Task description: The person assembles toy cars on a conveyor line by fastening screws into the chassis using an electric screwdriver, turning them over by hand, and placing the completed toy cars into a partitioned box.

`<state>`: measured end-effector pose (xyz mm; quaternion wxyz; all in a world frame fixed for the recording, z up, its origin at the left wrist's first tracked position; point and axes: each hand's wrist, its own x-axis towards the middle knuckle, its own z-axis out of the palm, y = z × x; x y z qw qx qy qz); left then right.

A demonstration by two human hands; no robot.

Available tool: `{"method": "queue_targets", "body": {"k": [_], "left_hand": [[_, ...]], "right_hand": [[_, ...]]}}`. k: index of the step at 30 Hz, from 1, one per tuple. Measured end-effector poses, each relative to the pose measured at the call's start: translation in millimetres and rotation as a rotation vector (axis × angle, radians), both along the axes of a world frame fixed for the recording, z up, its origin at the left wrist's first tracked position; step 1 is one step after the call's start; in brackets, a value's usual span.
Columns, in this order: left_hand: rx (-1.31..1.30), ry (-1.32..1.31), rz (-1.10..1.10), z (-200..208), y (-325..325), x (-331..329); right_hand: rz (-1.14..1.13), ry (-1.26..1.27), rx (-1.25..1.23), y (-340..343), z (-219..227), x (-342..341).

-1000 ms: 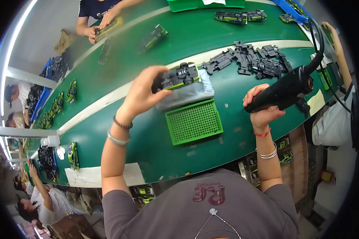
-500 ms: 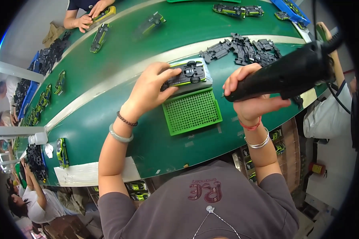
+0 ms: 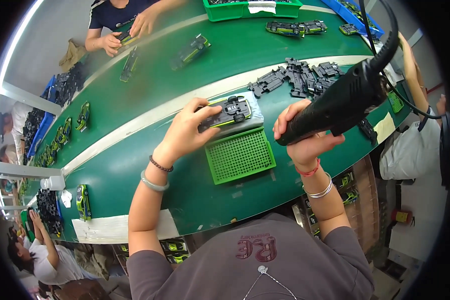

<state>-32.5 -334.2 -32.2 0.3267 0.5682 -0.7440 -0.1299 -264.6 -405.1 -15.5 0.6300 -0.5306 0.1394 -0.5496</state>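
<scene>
A toy car (image 3: pixel 227 113) lies wheels up, its black underside showing, on a block covered with pale blue sheeting (image 3: pixel 255 106). My left hand (image 3: pixel 187 125) grips the car's left end, thumb on the near side and fingers over the top. To the right, my right hand (image 3: pixel 305 137) is wrapped around a black corded electric screwdriver (image 3: pixel 330 107). The tool slants, with its narrow end toward the lower left, apart from the car; its tip is hard to make out. A green perforated plastic basket (image 3: pixel 241 156) sits just below the block, between my forearms.
Black car chassis (image 3: pixel 300 80) are heaped beyond the screwdriver. A pale divider strip (image 3: pixel 185 95) crosses the green table; more cars (image 3: pixel 285 28) lie beyond it. A co-worker's hands (image 3: pixel 135 30) hold a car at the far left. The tool's cable (image 3: pixel 392 45) hangs at right.
The whole view has shifted, so the table sits lower in it. My screwdriver has swung a little steeper, its cable end toward the left. My left hand stays on the car.
</scene>
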Motion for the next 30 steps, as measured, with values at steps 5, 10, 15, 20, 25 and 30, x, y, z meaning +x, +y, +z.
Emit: {"method": "queue_targets", "body": {"k": [5,10,15,20,25,30], "left_hand": [[-0.129,-0.237,0.048,4.6,3.8,-1.1],[-0.199,0.286,-0.198,79.5,-0.6,-63.8],[-0.289,0.913,-0.334,86.5,-21.8,-111.3],[-0.458,0.872,-0.357,96.6,-23.1,-100.1],[-0.493,0.358,-0.217,82.9,-18.1,-62.0],[-0.18,-0.118,0.007,11.9,7.4,-14.7]], "right_hand": [[0.067,0.074,0.025,4.6,-0.6,1.0],[0.185,0.134,0.03,15.5,0.8,0.0],[0.054,0.127,0.069,30.9,18.0,14.8],[0.136,0.15,0.009,28.5,23.3,13.8],[0.029,0.157,-0.049,16.7,28.5,10.8],[0.02,-0.007,0.031,1.6,-1.3,19.8]]}}
